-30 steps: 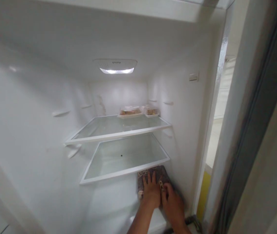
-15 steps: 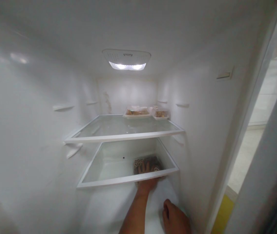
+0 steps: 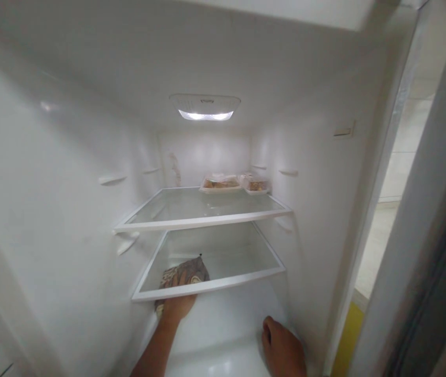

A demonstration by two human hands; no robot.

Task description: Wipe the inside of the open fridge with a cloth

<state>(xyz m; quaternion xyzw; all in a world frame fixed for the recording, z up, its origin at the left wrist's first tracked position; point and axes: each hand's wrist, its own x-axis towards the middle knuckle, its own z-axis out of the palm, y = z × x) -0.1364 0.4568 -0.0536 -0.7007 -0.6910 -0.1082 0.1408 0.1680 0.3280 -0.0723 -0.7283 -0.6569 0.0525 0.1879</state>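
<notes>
My left hand reaches under the lower glass shelf and presses on a folded patterned cloth. The cloth is grey-brown with pale swirls. Through the glass I see it and my fingers lying over it, on the left side of the compartment. My right hand is curled into a fist at the lower right, by the right wall, with nothing visible in it. Part of the cloth shows below the shelf's front edge, beside my left wrist.
An upper glass shelf holds two clear-lidded food trays, a larger one and a smaller one, at the back right. A lit lamp is set in the fridge ceiling. Small shelf supports stick out from the side walls.
My left hand has swept the cloth from the right side to the left under the lower shelf. My right hand stays where it was. The view has shifted slightly.
</notes>
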